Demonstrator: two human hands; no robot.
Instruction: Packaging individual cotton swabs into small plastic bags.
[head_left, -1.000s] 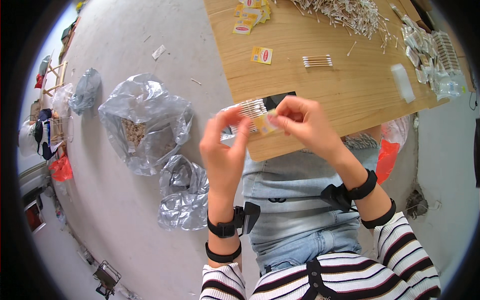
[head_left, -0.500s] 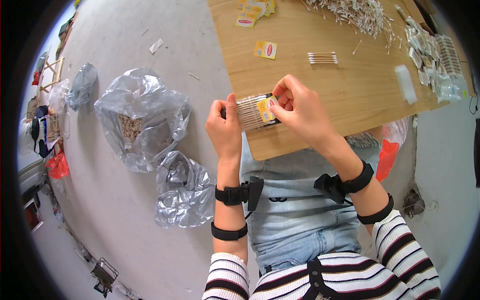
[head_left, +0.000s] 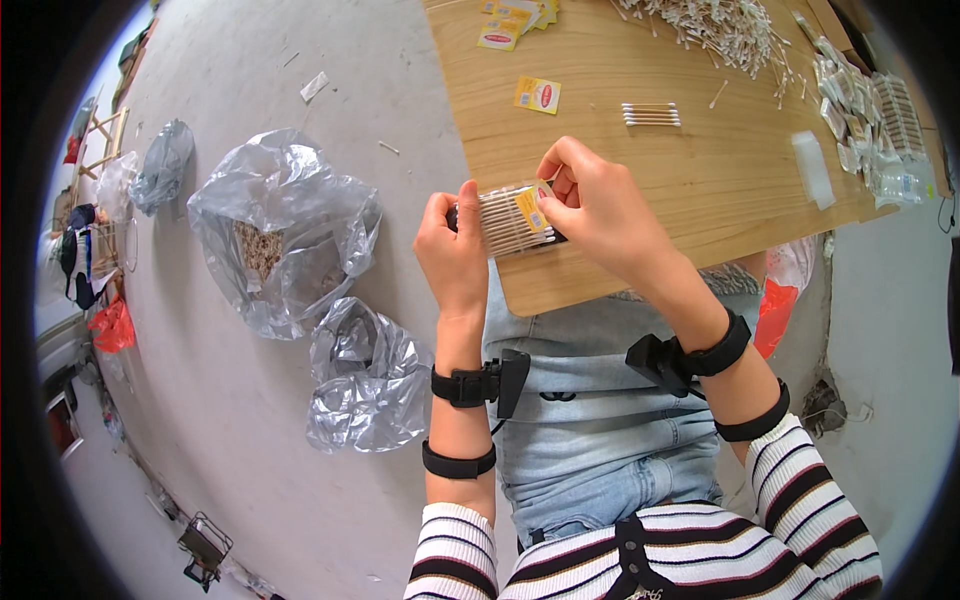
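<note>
Both hands (head_left: 520,225) grasping swab packet (head_left: 512,218) at table (head_left: 700,200) edge; loose swabs (head_left: 720,25), labels (head_left: 538,95) beyond.

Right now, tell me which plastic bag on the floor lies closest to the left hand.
The crumpled grey plastic bag just beside the left forearm. The larger clear bag holding brownish scraps lies farther left, and a small grey bag sits farther still.

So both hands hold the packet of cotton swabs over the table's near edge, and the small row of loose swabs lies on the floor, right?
Not quite. The row of loose swabs lies on the wooden table, not the floor, as the head view shows. Both the left hand and right hand do hold the packet of cotton swabs.
</note>
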